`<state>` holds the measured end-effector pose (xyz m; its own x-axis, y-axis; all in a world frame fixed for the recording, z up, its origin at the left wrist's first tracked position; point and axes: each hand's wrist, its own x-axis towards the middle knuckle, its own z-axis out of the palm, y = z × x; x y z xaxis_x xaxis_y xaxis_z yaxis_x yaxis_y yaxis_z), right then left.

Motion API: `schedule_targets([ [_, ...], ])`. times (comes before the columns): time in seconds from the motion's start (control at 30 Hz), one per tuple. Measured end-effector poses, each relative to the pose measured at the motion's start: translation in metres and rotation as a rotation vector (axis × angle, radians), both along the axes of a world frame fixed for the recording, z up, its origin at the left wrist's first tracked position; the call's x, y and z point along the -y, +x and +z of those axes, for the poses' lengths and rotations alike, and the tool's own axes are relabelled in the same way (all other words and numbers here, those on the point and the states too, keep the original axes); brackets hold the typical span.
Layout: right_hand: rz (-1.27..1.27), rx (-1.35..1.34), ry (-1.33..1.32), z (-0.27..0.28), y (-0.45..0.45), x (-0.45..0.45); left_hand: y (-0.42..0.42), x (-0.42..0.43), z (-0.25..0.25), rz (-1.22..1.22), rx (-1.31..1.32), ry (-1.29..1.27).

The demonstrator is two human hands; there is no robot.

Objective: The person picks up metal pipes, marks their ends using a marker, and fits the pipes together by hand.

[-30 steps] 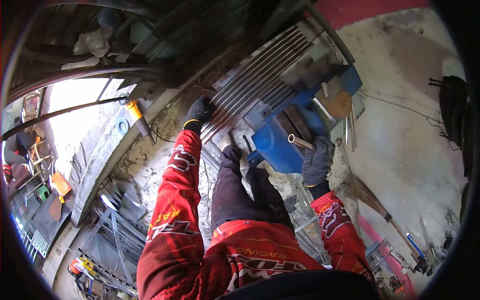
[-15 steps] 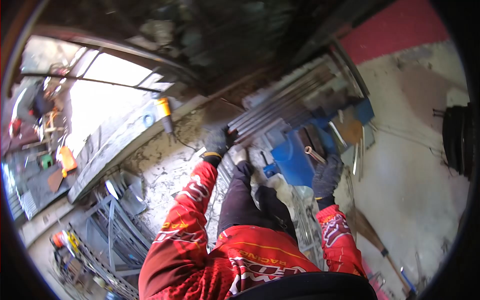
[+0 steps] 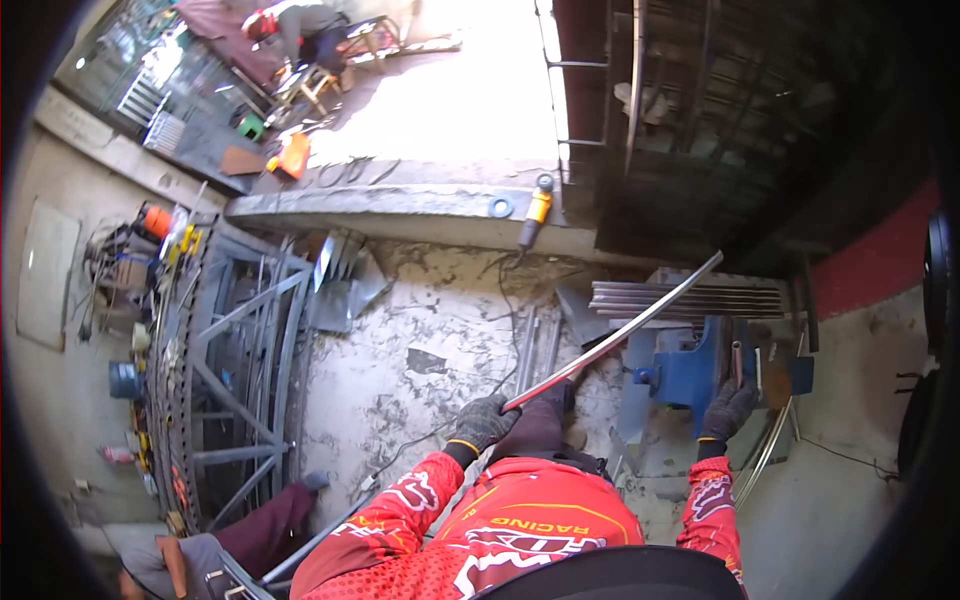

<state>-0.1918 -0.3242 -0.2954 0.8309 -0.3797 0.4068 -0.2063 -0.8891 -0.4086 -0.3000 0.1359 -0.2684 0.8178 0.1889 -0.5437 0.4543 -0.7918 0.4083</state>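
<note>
My left hand (image 3: 482, 422), in a dark work glove, is closed around a long shiny metal tube (image 3: 625, 330). The tube slants from the lower left past my forearm up to the right, its far end raised over the stacked metal tubes (image 3: 690, 300). My right hand (image 3: 728, 408), gloved too, is at a blue bench vise (image 3: 690, 365). Its fingers are wrapped round a short metal tube (image 3: 737, 360) that sticks up from the grip. Part of that short tube is hidden by the glove.
A yellow angle grinder (image 3: 537, 215) lies on the ledge beside a blue disc (image 3: 501, 206). Grey metal frames (image 3: 245, 370) stand at the left. A person (image 3: 185, 565) is at the lower left, and another person (image 3: 300, 35) works outside. A black cord (image 3: 430, 435) crosses the floor.
My view has turned toward the left. My left hand has come away from the stack and now holds the long tube. My right hand still has the short tube by the vise.
</note>
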Motion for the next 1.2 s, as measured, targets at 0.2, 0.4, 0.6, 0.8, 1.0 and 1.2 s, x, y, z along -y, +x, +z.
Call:
schedule_targets([
  [0.2, 0.209, -0.009, 1.133, 0.007, 0.008, -0.062, -0.139, -0.013, 0.039, 0.183, 0.272, 0.043],
  [0.4, 0.364, -0.177, 2.123, 0.085, 0.05, -0.175, -0.184, -0.009, 0.071, 0.252, 0.344, 0.065],
  [0.6, 0.748, -0.378, 2.696, 0.14, 0.058, -0.215, -0.195, -0.024, 0.075, 0.233, 0.256, -0.051],
  [0.8, 0.494, -0.334, 2.592, 0.168, 0.045, -0.269, -0.182, -0.063, 0.076, 0.244, 0.168, -0.107],
  [1.0, 0.42, -0.401, 2.381, 0.151, 0.03, -0.388, -0.136, -0.132, 0.05, 0.236, 0.228, -0.313],
  [1.2, 0.627, -0.776, 2.11, 0.144, -0.021, -0.551, -0.093, -0.209, 0.069, 0.292, 0.319, -0.465],
])
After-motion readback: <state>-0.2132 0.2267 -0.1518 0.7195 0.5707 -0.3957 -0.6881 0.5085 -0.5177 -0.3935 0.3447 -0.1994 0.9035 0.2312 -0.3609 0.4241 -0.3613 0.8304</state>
